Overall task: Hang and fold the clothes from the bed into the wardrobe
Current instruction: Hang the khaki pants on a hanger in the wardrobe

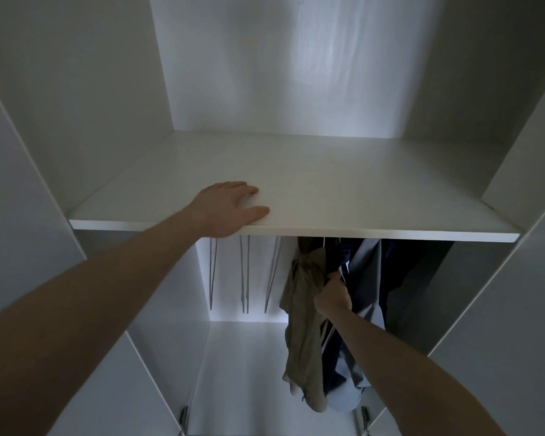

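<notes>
Key relation: the khaki garment [302, 313] hangs just to the left of my right hand [333, 297], touching it, and its long axis runs straight down from under the shelf [328, 190] toward the wardrobe floor.

Nearer hand: the right one, clearly; my left hand [230, 207] is above, on the other side of the shelf board, well apart from the clothes.

Right hand: fingers curled into a closed fist at the upper part of the hanging clothes, between the khaki garment and the dark navy garment [335, 341]. It seems to grip cloth or a hanger there (I cannot tell exactly which, the fingertips are hidden by the fabric).

Left hand: flat on the front part of the shelf, fingers straight and a little spread, holding nothing; I judge it only steadies me.

Look of the garment: khaki, thin, wrinkled, hanging bunched and a little twisted; the lower end is crumpled.

Neighbours: the navy garment and a light blue-grey garment [367, 278] hang close together to the right of it, touching one another.

Free hangers: thin metal hangers [244, 272] hang empty to the left, near but apart from the khaki piece.

Rail: hidden behind the shelf edge.

Next move, my judgement: straighten the khaki piece downward along its axis, with the right hand.
</notes>
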The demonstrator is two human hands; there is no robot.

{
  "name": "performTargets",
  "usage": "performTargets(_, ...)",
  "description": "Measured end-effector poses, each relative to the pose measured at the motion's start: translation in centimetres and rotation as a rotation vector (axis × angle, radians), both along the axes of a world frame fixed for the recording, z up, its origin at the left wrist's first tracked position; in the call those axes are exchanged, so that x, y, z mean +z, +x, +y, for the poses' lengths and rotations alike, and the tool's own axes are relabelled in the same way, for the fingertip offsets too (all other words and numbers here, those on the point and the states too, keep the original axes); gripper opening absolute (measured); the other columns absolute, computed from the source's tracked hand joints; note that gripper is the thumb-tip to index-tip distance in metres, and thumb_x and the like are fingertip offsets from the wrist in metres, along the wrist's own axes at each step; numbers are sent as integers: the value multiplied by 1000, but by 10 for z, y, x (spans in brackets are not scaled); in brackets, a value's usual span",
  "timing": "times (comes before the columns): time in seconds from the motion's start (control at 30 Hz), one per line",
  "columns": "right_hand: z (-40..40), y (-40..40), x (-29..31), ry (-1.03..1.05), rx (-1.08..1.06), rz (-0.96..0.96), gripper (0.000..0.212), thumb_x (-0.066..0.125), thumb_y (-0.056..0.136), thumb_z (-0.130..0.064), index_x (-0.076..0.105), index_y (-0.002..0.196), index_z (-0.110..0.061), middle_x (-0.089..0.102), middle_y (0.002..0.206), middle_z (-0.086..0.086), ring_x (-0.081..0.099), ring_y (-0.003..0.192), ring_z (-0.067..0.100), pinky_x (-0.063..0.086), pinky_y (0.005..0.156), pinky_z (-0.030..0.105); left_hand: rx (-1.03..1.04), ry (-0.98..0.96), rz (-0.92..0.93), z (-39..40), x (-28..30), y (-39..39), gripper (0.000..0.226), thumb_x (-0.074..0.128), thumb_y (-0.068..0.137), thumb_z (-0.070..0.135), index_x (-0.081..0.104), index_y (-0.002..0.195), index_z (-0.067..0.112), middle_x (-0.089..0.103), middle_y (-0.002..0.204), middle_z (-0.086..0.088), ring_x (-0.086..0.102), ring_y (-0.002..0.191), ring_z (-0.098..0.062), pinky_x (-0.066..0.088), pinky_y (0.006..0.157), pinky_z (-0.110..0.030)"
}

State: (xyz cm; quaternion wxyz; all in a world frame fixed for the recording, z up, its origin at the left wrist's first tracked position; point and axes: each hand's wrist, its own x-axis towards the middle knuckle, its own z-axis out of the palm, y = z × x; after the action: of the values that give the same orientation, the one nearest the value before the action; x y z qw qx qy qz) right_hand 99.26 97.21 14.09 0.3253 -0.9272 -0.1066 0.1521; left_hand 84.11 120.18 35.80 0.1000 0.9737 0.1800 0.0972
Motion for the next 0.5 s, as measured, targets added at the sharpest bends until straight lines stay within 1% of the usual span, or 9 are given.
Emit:
performTargets(0.07, 1, -3, -3, 10, 13, 9, 63, 57, 94, 0, 32, 151, -8, 55, 141, 18, 58, 126, 38, 54, 100, 45, -2, -2, 2, 1, 0, 0, 78, 41, 90, 81, 38, 155, 38, 31, 166, 7, 28, 152, -18, 17, 124, -37)
performTargets(0.13, 2, -5, -6, 4, 27, 14, 64, 56, 95, -1, 30, 153, -8, 57, 138, 19, 60, 123, 37, 55, 99, 44, 0, -9, 0, 2, -1, 0, 78, 41, 89, 82, 38, 155, 39, 31, 166, 8, 27, 152, -18, 17, 125, -38)
performTargets(0.2, 4, -7, -8, 8, 41, 24, 66, 55, 96, -2, 28, 156, -9, 62, 131, 20, 63, 117, 37, 57, 94, 42, 5, -14, -5, 3, -2, 0, 80, 41, 88, 83, 38, 155, 40, 31, 166, 9, 27, 152, -17, 17, 124, -38)
performTargets(0.3, 4, -9, -12, 10, 35, 41, 67, 55, 97, -6, 28, 158, -12, 63, 129, 20, 63, 115, 38, 57, 91, 42, 2, -24, -14, 3, -2, 1, 84, 37, 83, 85, 39, 154, 41, 32, 165, 9, 28, 152, -17, 17, 124, -38)
performTargets(0.4, 4, -13, -17, 28, -7, 43, 66, 58, 96, -12, 27, 154, -13, 63, 127, 20, 64, 113, 41, 57, 90, 45, 1, -23, -25, 3, -2, 1, 82, 39, 84, 85, 39, 153, 41, 32, 165, 10, 28, 152, -17, 17, 124, -38)
performTargets(0.5, 9, -20, -23, 84, -37, 24, 54, 60, 96, -15, 33, 143, -12, 65, 123, 19, 66, 107, 40, 58, 89, 48, 6, -23, -31, 1, -3, 1, 77, 43, 88, 82, 40, 153, 41, 33, 164, 10, 29, 151, -17, 18, 124, -38)
